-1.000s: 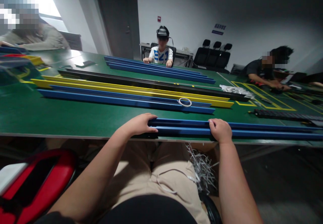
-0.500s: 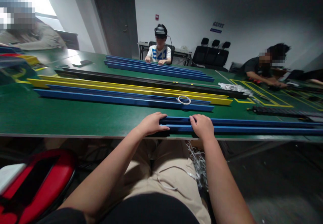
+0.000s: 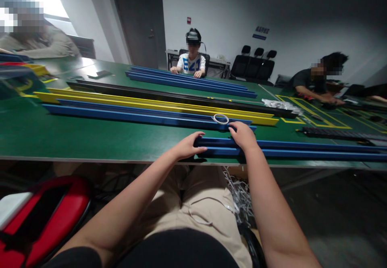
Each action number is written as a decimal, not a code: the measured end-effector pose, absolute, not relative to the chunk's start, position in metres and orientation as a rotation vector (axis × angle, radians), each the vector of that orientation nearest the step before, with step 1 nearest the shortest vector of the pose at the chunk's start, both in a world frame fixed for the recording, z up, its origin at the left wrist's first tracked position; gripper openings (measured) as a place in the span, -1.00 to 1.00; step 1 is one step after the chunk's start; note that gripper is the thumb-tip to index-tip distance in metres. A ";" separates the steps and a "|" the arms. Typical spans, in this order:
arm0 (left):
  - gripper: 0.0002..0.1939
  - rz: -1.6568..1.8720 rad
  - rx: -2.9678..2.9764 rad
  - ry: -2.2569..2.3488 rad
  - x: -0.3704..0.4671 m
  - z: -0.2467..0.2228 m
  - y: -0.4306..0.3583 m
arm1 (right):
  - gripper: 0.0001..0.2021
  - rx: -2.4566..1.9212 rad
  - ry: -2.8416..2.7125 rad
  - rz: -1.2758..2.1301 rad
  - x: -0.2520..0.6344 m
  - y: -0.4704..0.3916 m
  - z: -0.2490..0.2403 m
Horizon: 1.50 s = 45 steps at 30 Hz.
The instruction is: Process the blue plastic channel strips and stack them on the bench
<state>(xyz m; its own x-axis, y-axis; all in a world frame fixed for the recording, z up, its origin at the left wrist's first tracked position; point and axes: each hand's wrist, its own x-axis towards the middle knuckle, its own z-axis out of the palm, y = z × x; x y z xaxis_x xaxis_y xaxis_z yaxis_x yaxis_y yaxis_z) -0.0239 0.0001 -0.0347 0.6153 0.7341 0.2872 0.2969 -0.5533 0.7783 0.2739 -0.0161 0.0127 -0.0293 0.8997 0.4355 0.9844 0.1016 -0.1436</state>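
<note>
A long blue channel [image 3: 296, 149] lies along the table's near edge and runs off to the right. My left hand [image 3: 190, 145] is at its left end, thumb and fingers on either side of the end, gripping it. Above the same channel, a little to the right, is my right hand [image 3: 242, 136], its fingers curled down and pointing toward the second blue channel [image 3: 136, 117]. A white ring [image 3: 221, 118] rests on that second channel, just left of my right fingertips. Whether the right fingers hold anything is hidden.
Behind lie a yellow channel [image 3: 169, 107], a black one [image 3: 145, 92] and more blue ones [image 3: 187, 83] on the green table [image 3: 99, 139]. A plastic bag [image 3: 279, 104] is at the right. People sit at the far side, left and right. A red stool [image 3: 69, 215] stands lower left.
My right hand has lifted off the near channel and moved forward, toward the ring. My left hand has shifted slightly right and forward, still at the channel's end.
</note>
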 end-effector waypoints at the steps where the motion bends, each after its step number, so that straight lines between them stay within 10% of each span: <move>1: -0.29 0.812 2.099 0.811 -0.023 -0.035 0.001 | -0.68 -1.801 -2.000 -0.295 0.268 -0.006 0.014; 13: -0.62 1.074 1.784 0.891 -0.021 -0.050 0.018 | -0.74 -1.797 -2.240 -0.371 0.242 0.021 0.018; 45: -0.72 1.197 1.887 0.801 -0.032 -0.021 -0.005 | -0.81 -1.261 -2.358 -0.162 0.202 -0.064 0.046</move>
